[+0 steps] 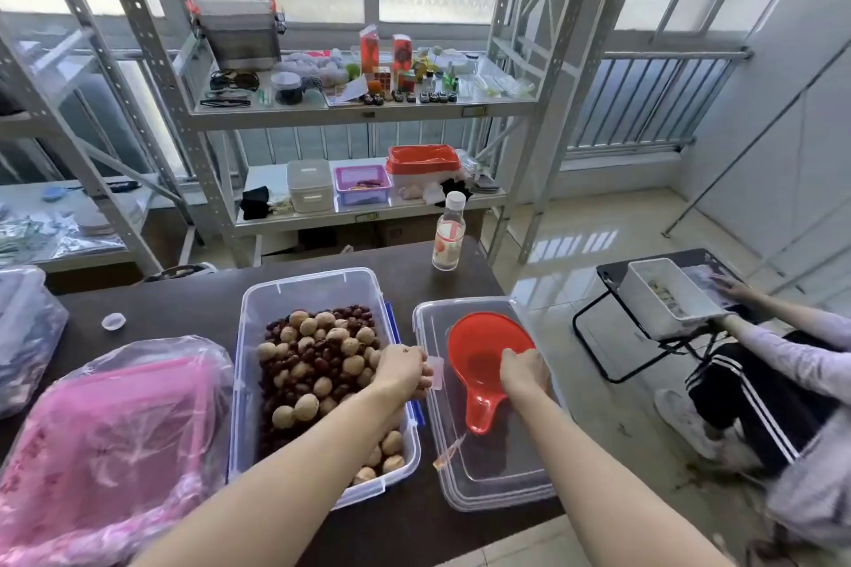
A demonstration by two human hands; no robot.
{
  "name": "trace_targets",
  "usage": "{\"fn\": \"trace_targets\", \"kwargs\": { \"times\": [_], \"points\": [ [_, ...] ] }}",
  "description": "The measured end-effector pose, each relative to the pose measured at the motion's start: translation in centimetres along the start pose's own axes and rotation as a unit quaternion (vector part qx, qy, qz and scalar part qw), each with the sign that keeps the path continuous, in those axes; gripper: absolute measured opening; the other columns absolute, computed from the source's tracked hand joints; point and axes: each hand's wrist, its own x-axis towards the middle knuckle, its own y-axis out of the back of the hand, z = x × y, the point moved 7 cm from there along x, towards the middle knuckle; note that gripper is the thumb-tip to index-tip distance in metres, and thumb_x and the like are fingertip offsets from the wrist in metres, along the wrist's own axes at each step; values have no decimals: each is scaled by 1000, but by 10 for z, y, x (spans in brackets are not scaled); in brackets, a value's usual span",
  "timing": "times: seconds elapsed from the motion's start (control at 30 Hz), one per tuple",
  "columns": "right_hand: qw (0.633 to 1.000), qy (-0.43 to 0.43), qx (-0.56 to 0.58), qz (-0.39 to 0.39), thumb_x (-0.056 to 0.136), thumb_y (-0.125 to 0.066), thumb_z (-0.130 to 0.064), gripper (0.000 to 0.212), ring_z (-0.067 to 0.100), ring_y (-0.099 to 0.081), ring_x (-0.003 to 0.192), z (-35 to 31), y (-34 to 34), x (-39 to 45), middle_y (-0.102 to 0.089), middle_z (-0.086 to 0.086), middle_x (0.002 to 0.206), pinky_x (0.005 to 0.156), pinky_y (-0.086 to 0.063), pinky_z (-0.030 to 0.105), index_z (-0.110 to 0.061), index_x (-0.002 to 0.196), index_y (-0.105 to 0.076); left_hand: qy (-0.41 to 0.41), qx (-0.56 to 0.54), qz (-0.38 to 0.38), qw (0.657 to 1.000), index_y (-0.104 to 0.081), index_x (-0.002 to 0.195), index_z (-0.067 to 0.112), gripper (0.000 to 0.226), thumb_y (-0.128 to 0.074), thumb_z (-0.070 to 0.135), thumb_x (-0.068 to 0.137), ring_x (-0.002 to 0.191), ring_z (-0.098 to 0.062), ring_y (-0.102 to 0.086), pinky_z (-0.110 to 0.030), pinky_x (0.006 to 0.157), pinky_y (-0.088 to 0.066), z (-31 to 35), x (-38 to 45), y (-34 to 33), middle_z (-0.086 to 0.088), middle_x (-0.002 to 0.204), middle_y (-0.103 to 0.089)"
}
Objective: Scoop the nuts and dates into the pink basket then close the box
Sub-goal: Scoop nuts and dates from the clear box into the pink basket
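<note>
Hands reach forward over a dark table from a head-worn view. At centre sits a clear plastic box, lid off, filled with walnuts and dark red dates. The left hand is curled at the box's right rim — whether it grips anything cannot be told. Just right of the box lies its clear lid, and on it rests a red scoop, handle pointing toward the viewer. The right hand rests on the scoop's right edge, fingers bent over the rim. At far left sits the pink basket, wrapped in a clear plastic bag. A bottle stands at the table's far edge.
</note>
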Motion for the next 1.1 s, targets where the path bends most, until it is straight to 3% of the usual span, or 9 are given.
{"fn": "trace_targets", "kwargs": {
  "times": [0.13,0.27,0.57,0.77,0.93,1.03,1.1],
  "points": [
    [997,-71,21,14,95,-52,-31,56,41,-53,122,26,-2,-3,-53,26,135,98,-43,43,7,134,-42,-2,30,13,999,-49,73,11,27,-37,5,96,43,-14,-36,-24,50,-34,-4,-2,-1,-5,58,-42],
    [992,-111,50,1,94,-55,-34,72,42,-43,131,38,-17,-6,-42,29,142,104,-37,46,13,140,-27,0,18,13,1000,-45,69,13,30,-36,8,97,41,-13,-35,-25,49,-34,-8,0,-5,-3,56,-41],
    [965,-202,165,0,88,-68,-25,67,47,-49,122,54,-33,-9,-47,32,134,97,-43,47,11,130,-31,-15,34,39,999,-54,78,10,29,-37,15,102,50,-13,-45,-24,53,-43,-8,1,-1,-7,65,-51],
    [939,-222,262,-12,72,-81,-16,82,47,-60,109,90,-81,33,-52,33,128,93,-50,57,6,131,-29,2,35,28,999,-52,81,11,25,-37,17,100,47,-13,-44,-25,51,-42,-15,8,1,-4,62,-49],
    [905,-278,323,-1,88,-66,-13,77,40,-36,137,74,-50,-19,-30,26,151,112,-33,45,1,148,-20,-13,49,38,998,-54,96,8,22,-36,19,103,54,-14,-48,-25,54,-46,-14,7,7,-8,71,-54],
    [899,-258,352,42,75,-77,-11,86,46,-49,124,95,-64,9,-41,32,141,103,-42,57,3,142,-24,-13,44,34,998,-54,91,8,23,-37,18,103,53,-14,-46,-25,53,-43,-13,5,8,-7,69,-51],
    [909,-264,321,11,60,-84,-24,94,45,-61,108,127,-109,53,-54,30,128,91,-50,59,4,135,-34,-10,42,33,998,-54,89,9,23,-38,18,102,52,-14,-46,-25,52,-43,-14,5,9,-5,66,-50]
  ]
}}
